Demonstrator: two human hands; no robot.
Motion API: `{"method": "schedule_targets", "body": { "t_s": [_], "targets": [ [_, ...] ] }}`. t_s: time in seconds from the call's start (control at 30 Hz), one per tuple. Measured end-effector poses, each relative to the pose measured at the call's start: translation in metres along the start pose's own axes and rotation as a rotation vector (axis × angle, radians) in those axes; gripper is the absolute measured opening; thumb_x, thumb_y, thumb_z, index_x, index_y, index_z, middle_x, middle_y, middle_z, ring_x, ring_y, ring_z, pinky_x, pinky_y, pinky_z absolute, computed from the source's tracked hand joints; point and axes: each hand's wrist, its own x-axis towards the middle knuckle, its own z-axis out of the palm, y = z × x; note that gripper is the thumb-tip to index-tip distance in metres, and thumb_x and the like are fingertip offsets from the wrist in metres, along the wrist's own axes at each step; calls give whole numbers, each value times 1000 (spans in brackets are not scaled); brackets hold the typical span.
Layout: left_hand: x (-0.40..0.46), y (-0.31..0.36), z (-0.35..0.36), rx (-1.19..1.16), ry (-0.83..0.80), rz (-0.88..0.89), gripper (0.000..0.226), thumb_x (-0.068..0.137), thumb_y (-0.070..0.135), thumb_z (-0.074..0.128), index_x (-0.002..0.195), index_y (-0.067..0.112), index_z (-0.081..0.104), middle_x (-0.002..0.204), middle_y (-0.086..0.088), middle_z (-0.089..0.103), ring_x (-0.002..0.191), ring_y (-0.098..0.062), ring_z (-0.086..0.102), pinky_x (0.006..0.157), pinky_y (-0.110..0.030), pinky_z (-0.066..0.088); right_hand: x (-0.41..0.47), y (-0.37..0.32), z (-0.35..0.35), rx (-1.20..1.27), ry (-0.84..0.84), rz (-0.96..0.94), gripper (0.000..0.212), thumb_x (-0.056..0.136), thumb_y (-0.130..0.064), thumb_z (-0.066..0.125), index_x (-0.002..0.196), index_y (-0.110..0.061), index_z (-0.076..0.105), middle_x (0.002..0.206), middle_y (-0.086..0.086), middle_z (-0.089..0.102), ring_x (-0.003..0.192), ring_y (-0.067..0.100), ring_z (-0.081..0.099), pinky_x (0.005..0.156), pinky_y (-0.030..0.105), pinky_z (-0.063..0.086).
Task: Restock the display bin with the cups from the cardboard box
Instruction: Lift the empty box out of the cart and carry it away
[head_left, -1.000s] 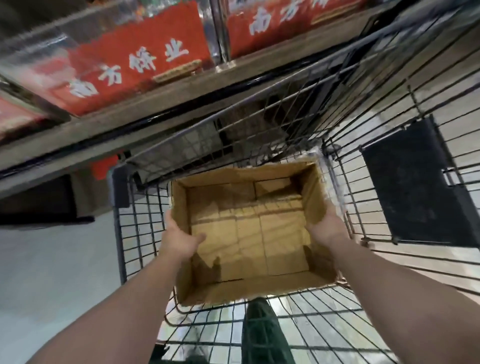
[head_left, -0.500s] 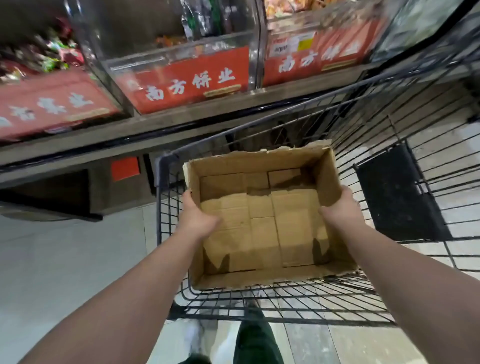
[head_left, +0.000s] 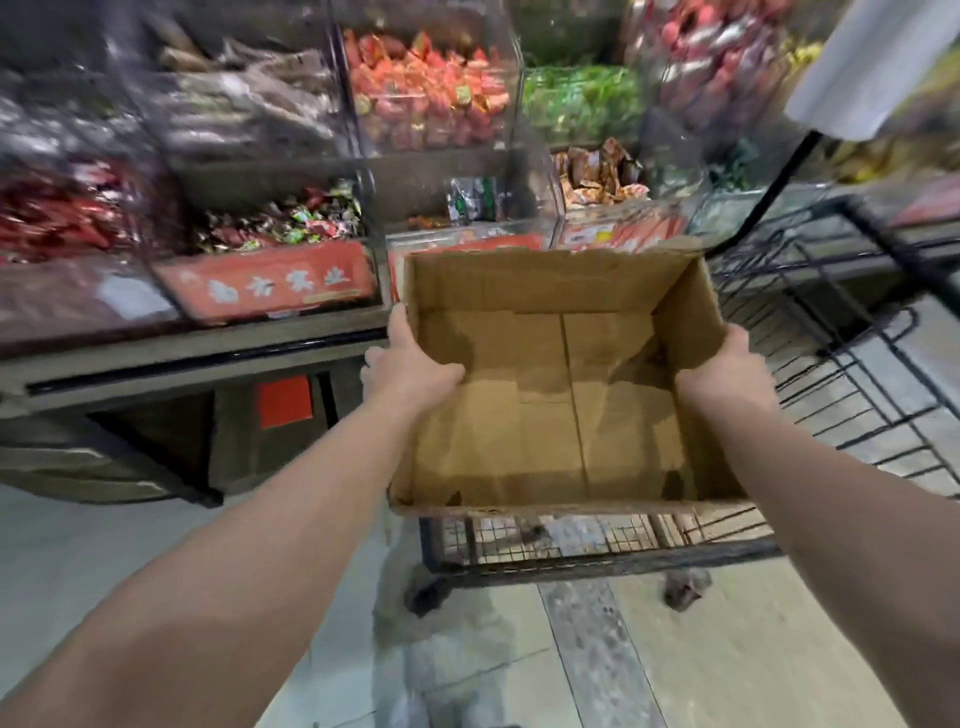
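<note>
An open brown cardboard box (head_left: 550, 415) is held up above the wire cart (head_left: 597, 558). Its inside shows only bare cardboard flaps; no cups are visible in it. My left hand (head_left: 410, 364) grips the box's left wall, thumb inside. My right hand (head_left: 727, 369) grips the right wall. Just beyond the box's far edge stands a clear display bin (head_left: 467, 208) with a red front label, holding a few green and orange packets.
Rows of clear bins with wrapped snacks fill the shelf behind: mixed candies (head_left: 280, 218), red packets (head_left: 426, 88), green packets (head_left: 582, 98). The black wire cart extends to the right (head_left: 841, 332). Tiled floor lies below and left. The picture is motion-blurred.
Both hands have lifted the box out of the cart and toward the display bins. The view has tilted up, showing the bins' contents.
</note>
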Motion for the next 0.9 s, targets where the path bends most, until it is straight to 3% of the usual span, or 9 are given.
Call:
{"method": "schedule_targets", "body": {
  "t_s": [0.2, 0.37, 0.5, 0.67, 0.77, 0.9],
  "targets": [
    [-23, -41, -66, -45, 167, -75, 101, 77, 46, 70, 148, 41, -3, 144, -19, 30, 130, -38, 36, 103, -47, 38, -49, -64, 1, 18, -30, -140, 86, 82, -27, 65, 149, -28, 13, 135, 20, 46, 124, 42, 46, 103, 53, 37],
    [-45, -120, -143, -103, 310, -205, 104, 76, 48, 70, 149, 40, -4, 148, -19, 30, 135, -38, 32, 108, -45, 32, -120, -144, 22, 32, -132, -337, 76, 81, -27, 66, 143, -19, 23, 131, 18, 51, 120, 41, 50, 100, 54, 43],
    [-70, -205, -224, -162, 461, -330, 103, 75, 49, 69, 148, 41, -1, 145, -21, 32, 131, -39, 35, 106, -45, 34, -211, -218, 56, 42, -228, -534, 66, 82, -24, 66, 137, -17, 31, 122, 14, 55, 110, 39, 56, 94, 52, 49],
    [-110, -340, -334, -218, 592, -432, 108, 67, 50, 70, 149, 40, 1, 144, -19, 38, 130, -39, 39, 108, -45, 35, -349, -316, 117, -2, -356, -743, 61, 78, -27, 64, 130, -15, 35, 122, 14, 55, 113, 39, 55, 94, 49, 48],
    [-138, -422, -406, -239, 656, -492, 105, 74, 44, 73, 150, 37, 1, 146, -18, 35, 132, -38, 36, 108, -43, 33, -450, -377, 159, -25, -424, -845, 59, 75, -30, 63, 126, -15, 37, 119, 16, 56, 112, 39, 56, 95, 51, 48],
    [-182, -529, -502, -228, 738, -635, 108, 72, 51, 72, 149, 39, -1, 141, -21, 38, 128, -41, 41, 107, -46, 37, -590, -446, 208, -50, -556, -938, 69, 74, -30, 62, 135, -16, 33, 122, 14, 57, 112, 37, 57, 96, 48, 49]
  ]
}}
